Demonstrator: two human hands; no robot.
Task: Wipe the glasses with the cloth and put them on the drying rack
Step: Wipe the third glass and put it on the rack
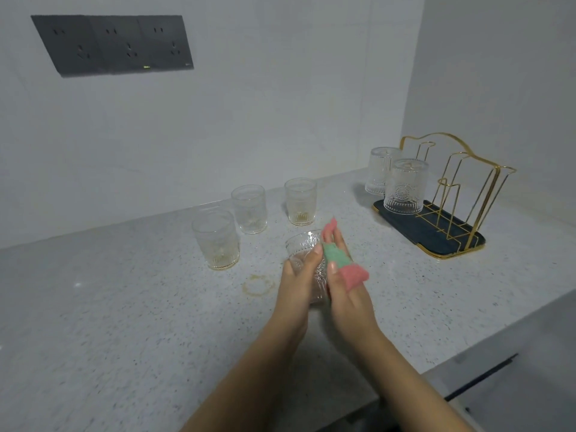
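Left hand (297, 277) gripped a tilted glass (307, 255) above the counter (124, 307); right hand (346, 294) fingers pressed the cloth (338, 258) against it.

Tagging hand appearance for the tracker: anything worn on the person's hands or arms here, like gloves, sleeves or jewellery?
Nothing worn that shows. Left hand and right hand are bare, no gloves. No ring, watch or bracelet shows. Both forearms are bare down to the frame's lower edge, with no sleeve in view. Fingernails look short and unpainted.
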